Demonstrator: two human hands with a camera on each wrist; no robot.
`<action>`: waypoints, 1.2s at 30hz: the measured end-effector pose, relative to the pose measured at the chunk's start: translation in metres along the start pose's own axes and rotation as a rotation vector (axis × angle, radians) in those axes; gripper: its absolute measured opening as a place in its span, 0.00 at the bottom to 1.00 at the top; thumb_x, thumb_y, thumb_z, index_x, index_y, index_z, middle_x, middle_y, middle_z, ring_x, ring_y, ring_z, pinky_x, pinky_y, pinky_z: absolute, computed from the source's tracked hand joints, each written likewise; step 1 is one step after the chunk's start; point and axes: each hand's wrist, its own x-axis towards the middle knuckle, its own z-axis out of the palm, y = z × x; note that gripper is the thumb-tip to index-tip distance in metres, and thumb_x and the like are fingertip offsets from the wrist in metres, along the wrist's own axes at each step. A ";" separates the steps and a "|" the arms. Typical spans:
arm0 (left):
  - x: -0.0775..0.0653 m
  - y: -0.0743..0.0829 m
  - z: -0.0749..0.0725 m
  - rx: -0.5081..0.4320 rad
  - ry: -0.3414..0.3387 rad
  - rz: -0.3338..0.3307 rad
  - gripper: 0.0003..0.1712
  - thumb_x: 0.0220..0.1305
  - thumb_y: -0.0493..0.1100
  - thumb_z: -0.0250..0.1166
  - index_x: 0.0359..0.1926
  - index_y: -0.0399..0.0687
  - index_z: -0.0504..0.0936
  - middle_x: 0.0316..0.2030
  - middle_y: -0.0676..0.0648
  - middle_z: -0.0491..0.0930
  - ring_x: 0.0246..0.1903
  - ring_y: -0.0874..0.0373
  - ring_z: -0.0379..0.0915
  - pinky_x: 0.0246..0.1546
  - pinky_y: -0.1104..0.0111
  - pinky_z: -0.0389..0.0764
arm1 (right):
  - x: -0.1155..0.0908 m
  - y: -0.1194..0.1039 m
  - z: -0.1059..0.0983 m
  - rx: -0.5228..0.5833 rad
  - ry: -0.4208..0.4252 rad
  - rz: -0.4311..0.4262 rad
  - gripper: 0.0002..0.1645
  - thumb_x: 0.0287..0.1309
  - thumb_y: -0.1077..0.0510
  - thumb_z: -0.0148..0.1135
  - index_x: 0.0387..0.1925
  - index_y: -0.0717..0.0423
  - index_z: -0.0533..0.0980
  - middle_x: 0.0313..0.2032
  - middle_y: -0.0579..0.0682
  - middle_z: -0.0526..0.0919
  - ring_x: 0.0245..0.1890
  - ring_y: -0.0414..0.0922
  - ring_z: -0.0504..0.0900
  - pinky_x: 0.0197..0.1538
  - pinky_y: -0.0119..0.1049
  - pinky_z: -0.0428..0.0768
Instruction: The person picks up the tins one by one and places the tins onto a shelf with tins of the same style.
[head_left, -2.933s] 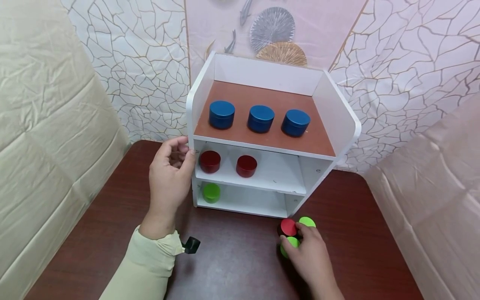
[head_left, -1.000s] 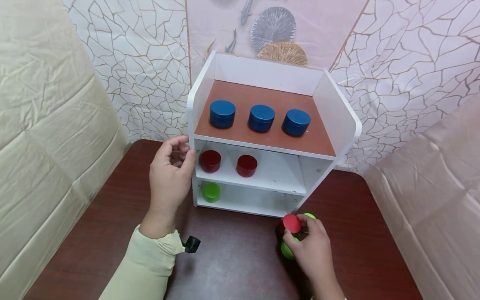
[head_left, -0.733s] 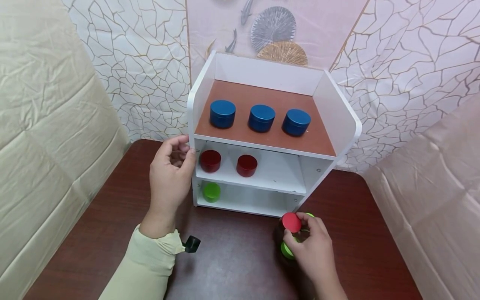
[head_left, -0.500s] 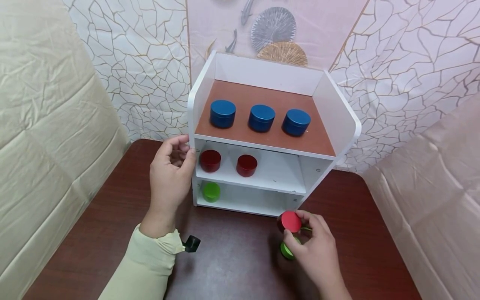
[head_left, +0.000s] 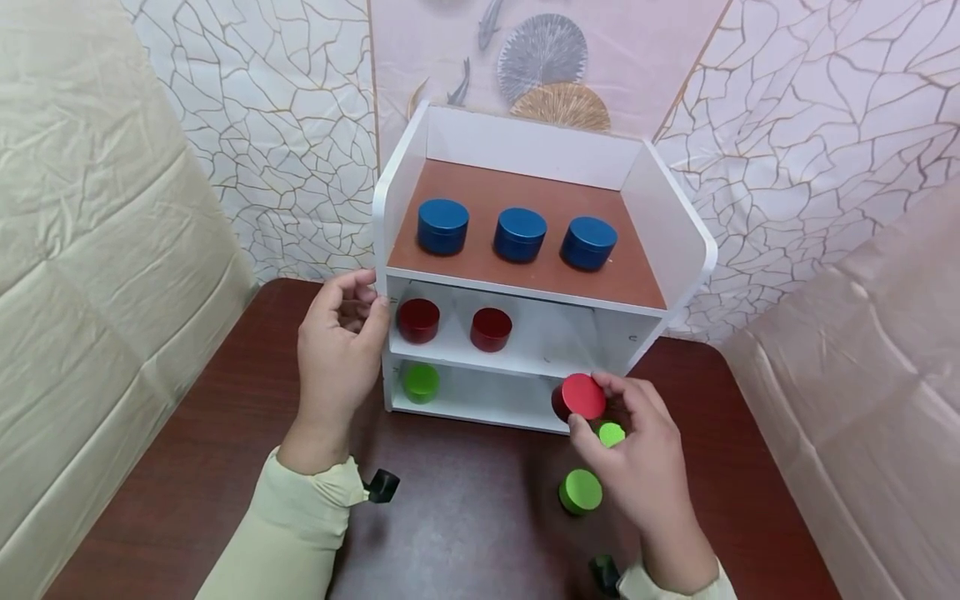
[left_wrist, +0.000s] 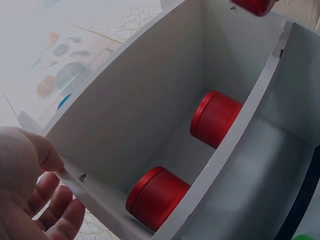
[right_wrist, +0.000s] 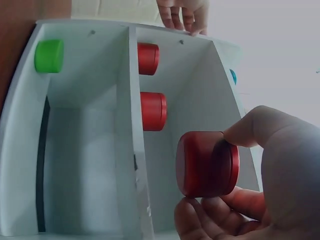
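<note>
Three blue round metal tins (head_left: 520,235), three red round metal tins (head_left: 491,329), one white shelf unit (head_left: 667,221). Three green round tins (head_left: 581,492): head view, one near 7 o'clock, two near 5.

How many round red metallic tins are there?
3. One tin is in the fingers of the right hand; on the boxy white wooden-looking shelf's middle level, a second tin stands far left, a third tin right of it. Any behind the shelf would be hidden.

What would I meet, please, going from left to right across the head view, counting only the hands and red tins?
Left hand → first shelved red tin → second shelved red tin → held red tin → right hand.
</note>
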 end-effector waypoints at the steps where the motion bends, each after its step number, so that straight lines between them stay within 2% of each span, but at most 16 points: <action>1: 0.000 0.000 0.000 -0.001 0.001 0.001 0.17 0.77 0.40 0.71 0.63 0.49 0.88 0.47 0.49 0.84 0.44 0.59 0.80 0.43 0.74 0.81 | 0.004 -0.001 0.000 0.011 -0.001 -0.010 0.33 0.57 0.63 0.85 0.65 0.54 0.85 0.55 0.48 0.85 0.47 0.35 0.87 0.53 0.17 0.83; 5: 0.000 0.000 0.000 -0.002 0.001 -0.001 0.17 0.77 0.40 0.71 0.63 0.50 0.88 0.47 0.50 0.83 0.45 0.59 0.81 0.43 0.74 0.81 | 0.018 -0.007 0.002 0.005 -0.008 -0.024 0.33 0.59 0.60 0.84 0.66 0.53 0.85 0.56 0.49 0.85 0.48 0.41 0.88 0.49 0.17 0.84; 10: 0.000 0.000 0.000 -0.002 0.001 0.001 0.17 0.77 0.41 0.71 0.63 0.50 0.88 0.47 0.50 0.83 0.44 0.59 0.81 0.43 0.74 0.81 | 0.038 -0.011 0.006 -0.084 -0.035 -0.006 0.32 0.63 0.54 0.82 0.67 0.51 0.84 0.58 0.49 0.84 0.51 0.44 0.85 0.48 0.19 0.80; 13: 0.000 0.000 0.000 -0.002 0.004 0.007 0.17 0.77 0.40 0.71 0.63 0.49 0.88 0.47 0.50 0.83 0.44 0.59 0.81 0.43 0.74 0.81 | 0.050 -0.012 0.011 -0.117 -0.073 0.017 0.31 0.65 0.51 0.80 0.67 0.51 0.83 0.59 0.50 0.83 0.52 0.46 0.86 0.54 0.31 0.85; 15: 0.001 0.001 0.000 -0.002 0.004 0.011 0.17 0.76 0.40 0.71 0.63 0.49 0.88 0.46 0.50 0.83 0.44 0.58 0.81 0.43 0.74 0.81 | 0.057 -0.014 0.016 -0.131 -0.099 0.029 0.30 0.66 0.49 0.79 0.67 0.52 0.83 0.60 0.52 0.83 0.53 0.49 0.87 0.58 0.43 0.89; 18: 0.001 0.000 0.000 -0.001 0.003 0.014 0.17 0.76 0.40 0.72 0.63 0.49 0.88 0.46 0.50 0.83 0.44 0.59 0.81 0.43 0.74 0.81 | 0.067 -0.013 0.022 -0.153 -0.126 0.031 0.32 0.68 0.47 0.77 0.68 0.53 0.82 0.63 0.54 0.82 0.56 0.52 0.86 0.60 0.57 0.89; 25: 0.001 0.000 0.000 0.001 -0.004 0.009 0.17 0.76 0.41 0.72 0.63 0.49 0.88 0.46 0.50 0.83 0.44 0.59 0.81 0.43 0.74 0.81 | 0.084 -0.006 0.030 -0.186 -0.122 0.010 0.29 0.70 0.47 0.73 0.67 0.54 0.83 0.63 0.55 0.82 0.57 0.54 0.84 0.61 0.58 0.86; 36: 0.001 -0.001 0.000 -0.002 -0.003 0.007 0.17 0.77 0.41 0.71 0.63 0.50 0.88 0.47 0.50 0.83 0.45 0.59 0.80 0.43 0.74 0.81 | 0.092 -0.003 0.038 -0.215 -0.121 0.017 0.28 0.71 0.47 0.71 0.67 0.52 0.83 0.63 0.56 0.83 0.59 0.54 0.81 0.59 0.58 0.86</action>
